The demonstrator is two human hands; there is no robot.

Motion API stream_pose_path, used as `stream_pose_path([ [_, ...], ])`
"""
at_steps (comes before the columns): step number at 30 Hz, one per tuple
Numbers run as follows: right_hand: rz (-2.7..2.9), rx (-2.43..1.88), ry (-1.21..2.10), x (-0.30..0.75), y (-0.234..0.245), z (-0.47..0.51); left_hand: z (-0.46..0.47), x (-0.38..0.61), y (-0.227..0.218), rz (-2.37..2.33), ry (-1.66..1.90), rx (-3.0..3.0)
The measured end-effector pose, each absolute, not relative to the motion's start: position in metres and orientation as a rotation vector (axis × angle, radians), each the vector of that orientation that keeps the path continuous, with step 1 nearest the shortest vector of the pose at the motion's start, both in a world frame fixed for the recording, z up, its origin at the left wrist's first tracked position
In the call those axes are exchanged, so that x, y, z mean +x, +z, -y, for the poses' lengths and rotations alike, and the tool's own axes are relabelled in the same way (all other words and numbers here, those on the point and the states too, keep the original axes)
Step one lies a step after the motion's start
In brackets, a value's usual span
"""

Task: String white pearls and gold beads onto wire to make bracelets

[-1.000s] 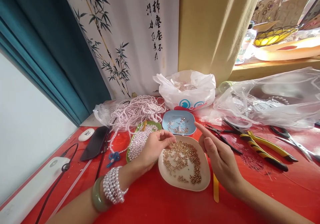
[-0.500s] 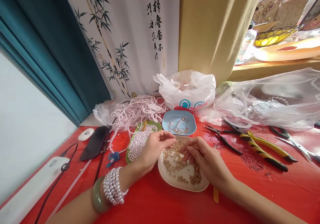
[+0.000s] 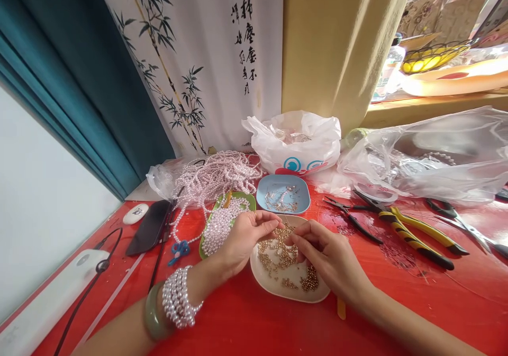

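Above a white dish (image 3: 273, 291) of small gold beads (image 3: 288, 250), both of my hands are held close together. My left hand (image 3: 246, 239) pinches thumb against fingers over the dish's far left rim; what sits in the pinch is too small to make out. A pearl-bead bracelet (image 3: 179, 298) in several rows and a green bangle (image 3: 154, 313) circle that wrist. Over the dish's right side, my right hand (image 3: 323, 247) also has thumb and forefinger pressed together, its contents unclear. A gap separates the two sets of fingertips. White pearl beads (image 3: 222, 224) fill a green tray (image 3: 252, 201) beside my left hand.
Behind the dish stands a blue tray (image 3: 304, 203) with small metal findings. Strung pearls (image 3: 218, 173) are heaped at back left, near a phone (image 3: 148, 229). Pliers (image 3: 420, 234) and scissors (image 3: 464, 224) lie right. Plastic bags (image 3: 297, 144) line the back.
My right hand's fingers have drawn together into a tighter pinch and turned slightly toward my left fingertips. My left hand stays nearly in place. The view has shifted a little.
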State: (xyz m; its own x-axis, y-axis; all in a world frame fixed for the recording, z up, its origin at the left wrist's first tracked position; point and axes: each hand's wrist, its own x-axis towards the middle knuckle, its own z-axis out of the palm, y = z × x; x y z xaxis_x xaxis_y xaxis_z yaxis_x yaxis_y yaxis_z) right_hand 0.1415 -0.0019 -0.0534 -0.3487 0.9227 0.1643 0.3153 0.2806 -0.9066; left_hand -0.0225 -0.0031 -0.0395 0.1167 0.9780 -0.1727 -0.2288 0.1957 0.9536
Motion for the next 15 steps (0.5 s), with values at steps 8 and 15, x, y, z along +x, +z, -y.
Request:
stream_pose_path([
  [8, 1.8, -1.151, 1.053, 0.1396, -0.0494, 0.0049, 0.0024, -0.0221, -0.039, -1.05, 1.088, 0.952],
  [15, 1.813, -1.141, 1.023, 0.139, -0.0514, 0.0049, 0.0036, -0.0207, -0.0387, -1.068, 1.086, 0.978],
])
